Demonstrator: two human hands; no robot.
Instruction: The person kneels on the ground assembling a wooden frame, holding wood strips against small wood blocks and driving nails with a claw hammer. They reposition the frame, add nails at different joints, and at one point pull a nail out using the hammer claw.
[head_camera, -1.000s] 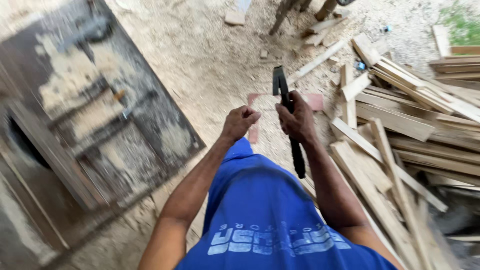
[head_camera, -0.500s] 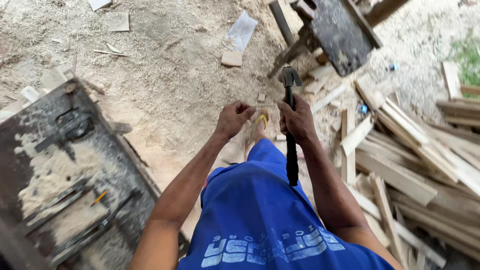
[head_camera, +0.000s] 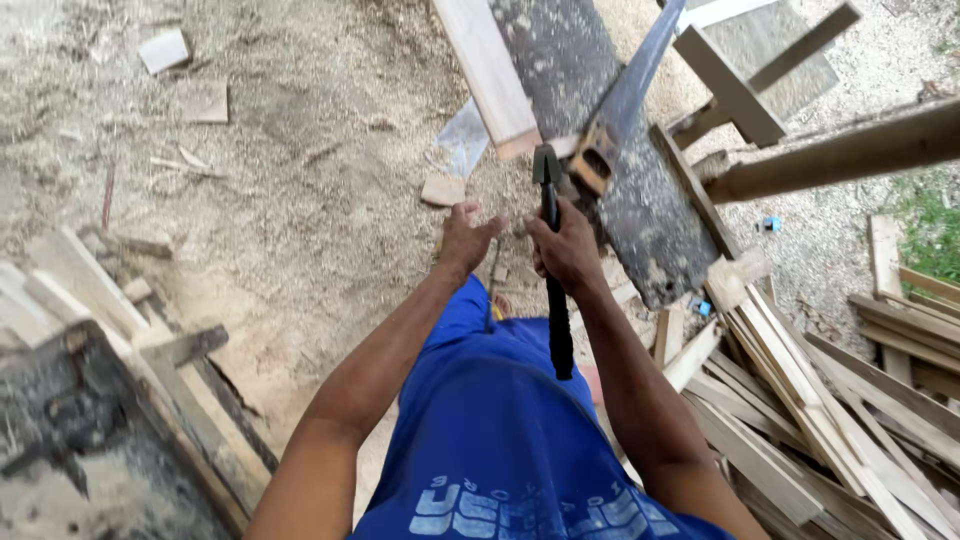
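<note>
My right hand (head_camera: 568, 248) grips a hammer (head_camera: 552, 262) by its black handle, head pointing away from me and handle end trailing back over my blue shirt. My left hand (head_camera: 466, 238) is loosely closed just to the left of it and seems to pinch something thin and dark, perhaps a nail, that hangs down (head_camera: 492, 290); I cannot tell for sure. Just beyond the hammer head lies a handsaw (head_camera: 622, 102) on a dark, dusty workbench top (head_camera: 640, 215), next to a pale wooden plank (head_camera: 487, 70).
A heap of wooden slats (head_camera: 810, 400) fills the right side. A dark board with stacked planks (head_camera: 100, 420) lies at the lower left. Sawdust and small offcuts (head_camera: 165, 50) cover the ground. A thick round wooden post (head_camera: 840, 155) crosses the upper right.
The view has swung forward and right: the dark board slid to the lower left, and the workbench with the saw came close in front of my hands. The hammer stays in my right hand.
</note>
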